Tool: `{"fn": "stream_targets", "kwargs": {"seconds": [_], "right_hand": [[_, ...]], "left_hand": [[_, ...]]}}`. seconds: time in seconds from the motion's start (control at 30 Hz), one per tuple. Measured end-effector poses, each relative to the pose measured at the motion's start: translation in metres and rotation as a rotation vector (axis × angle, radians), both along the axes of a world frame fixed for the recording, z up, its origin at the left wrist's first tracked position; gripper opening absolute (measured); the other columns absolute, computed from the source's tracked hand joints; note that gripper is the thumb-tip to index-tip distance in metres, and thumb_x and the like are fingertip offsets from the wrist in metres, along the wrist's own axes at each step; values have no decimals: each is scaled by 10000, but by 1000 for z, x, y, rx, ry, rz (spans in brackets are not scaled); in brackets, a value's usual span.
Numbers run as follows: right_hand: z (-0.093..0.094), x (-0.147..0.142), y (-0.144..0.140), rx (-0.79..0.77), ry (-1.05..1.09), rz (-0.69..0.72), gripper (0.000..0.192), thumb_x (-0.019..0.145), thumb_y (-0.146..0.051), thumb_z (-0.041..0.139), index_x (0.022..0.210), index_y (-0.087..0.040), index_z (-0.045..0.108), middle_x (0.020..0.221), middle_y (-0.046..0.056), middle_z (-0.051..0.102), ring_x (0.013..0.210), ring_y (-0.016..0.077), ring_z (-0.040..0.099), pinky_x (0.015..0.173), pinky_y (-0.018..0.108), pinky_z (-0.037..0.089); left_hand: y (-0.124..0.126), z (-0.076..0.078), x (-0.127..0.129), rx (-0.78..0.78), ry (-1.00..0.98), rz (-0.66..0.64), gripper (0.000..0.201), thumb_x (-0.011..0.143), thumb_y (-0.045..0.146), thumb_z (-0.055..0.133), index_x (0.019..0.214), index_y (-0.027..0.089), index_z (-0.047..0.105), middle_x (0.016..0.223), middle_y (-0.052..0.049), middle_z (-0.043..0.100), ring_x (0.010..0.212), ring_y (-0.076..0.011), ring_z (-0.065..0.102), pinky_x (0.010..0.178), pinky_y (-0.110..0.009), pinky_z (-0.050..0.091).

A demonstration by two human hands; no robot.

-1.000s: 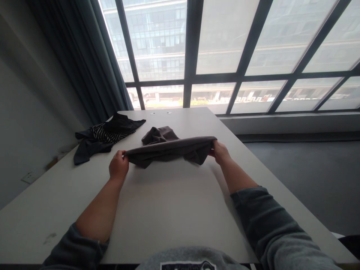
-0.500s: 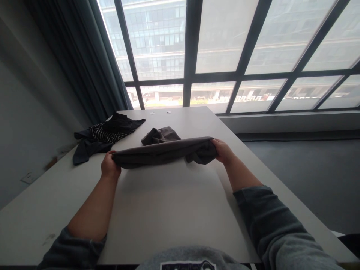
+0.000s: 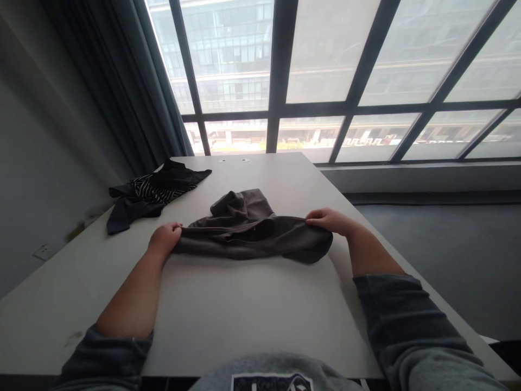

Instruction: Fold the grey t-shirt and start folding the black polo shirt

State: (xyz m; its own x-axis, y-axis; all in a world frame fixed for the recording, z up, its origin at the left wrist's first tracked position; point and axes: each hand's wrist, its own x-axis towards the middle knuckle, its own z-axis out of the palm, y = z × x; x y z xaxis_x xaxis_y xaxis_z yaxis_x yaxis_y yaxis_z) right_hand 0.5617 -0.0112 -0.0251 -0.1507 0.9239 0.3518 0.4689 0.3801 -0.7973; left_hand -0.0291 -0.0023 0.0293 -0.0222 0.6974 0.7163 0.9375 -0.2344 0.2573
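A grey cloth (image 3: pixel 252 233) lies spread on the white table (image 3: pixel 244 315) in front of the person. The left hand (image 3: pixel 164 239) is closed on the cloth's left end, and the right hand (image 3: pixel 330 220) pinches its right end with curled fingers. Beyond the cloth and off to its left lies a dark striped garment (image 3: pixel 150 195), well apart from it. Behind that hangs a curtain (image 3: pixel 122 81) beside the window (image 3: pixel 325 76).
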Motion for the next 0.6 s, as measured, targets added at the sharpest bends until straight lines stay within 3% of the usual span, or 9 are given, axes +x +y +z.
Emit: {"fn": "stream_targets", "kwargs": {"seconds": [0.1,0.2,0.4,0.6], "right_hand": [[3,-20,4,283,-245,-158,152,803,-334,807,913,-234,840,959,71,787,863,245,709,799,332,536],[6,-48,3,488,-374,-172,203,887,-295,739,1064,-251,829,1150,84,771,1055,270,701,976,366,517],[0,-99,5,407,-448,-276,224,960,-318,690,1125,-229,812,1136,108,794,1050,272,708,941,349,511],[-6,-105,8,439,-431,-295,187,975,-286,667,1079,-232,812,1088,102,790,1013,259,699,911,339,497]], "left_hand": [[-5,-3,25,43,141,-89,352,759,171,548,1029,243,761,1221,-90,780,1181,-302,678,1072,-418,500],[-16,-9,62,113,281,-181,384,888,196,520,1190,234,754,1287,-87,766,1231,-305,670,1119,-453,468],[-17,-27,132,64,313,-207,407,994,264,528,1358,195,697,1351,-120,744,1246,-315,677,1076,-441,476],[-3,-32,137,-49,371,-189,319,990,367,620,1253,236,742,1252,-105,774,1177,-326,684,1003,-436,484]]}}
